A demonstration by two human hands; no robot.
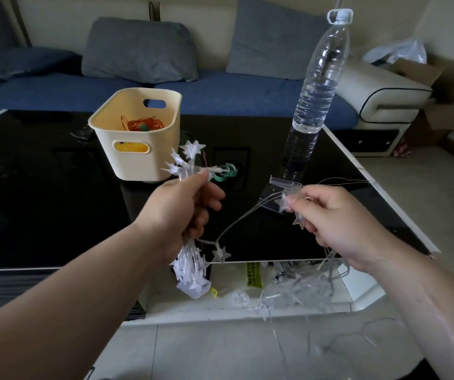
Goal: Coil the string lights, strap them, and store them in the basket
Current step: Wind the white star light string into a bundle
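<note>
Room: you face a glossy black table (55, 187), with a blue sofa (220, 91) and grey cushions (138, 48) behind it and pale floor tiles below your arms.
String lights: the clear star-shaped string lights (190, 267) are mostly gathered in a bundle held in the air over the near edge of the table, not in the basket.
Left hand: your left hand (182, 215) is closed in a fist round the middle of that bundle. Stars stick out above your thumb and hang in a thick bunch below your palm.
Right hand: your right hand (332, 218) pinches one star and its wire between thumb and forefinger. The other fingers are curled loosely, with more wire running under them.
Between the hands: a thin strand sags from the bundle across to your right fingertips, with one star dangling near the table edge.
Loose end: the uncoiled wire drops from your right hand in a tangle over the table's lower shelf (362, 297) and down to the floor.
Basket: the cream basket (105, 144) stands on the table just beyond your left hand. In it lies a coil of orange wire (145, 123) with a green band, and something yellow shows through the front handle slot.
Strap: a green strap (225, 172) lies on the table right of the basket, just past your left thumb.
Bottle: a tall clear water bottle (316, 91) stands upright beyond your right hand.
Far right: an open cardboard box (439, 78) sits behind the sofa arm.
</note>
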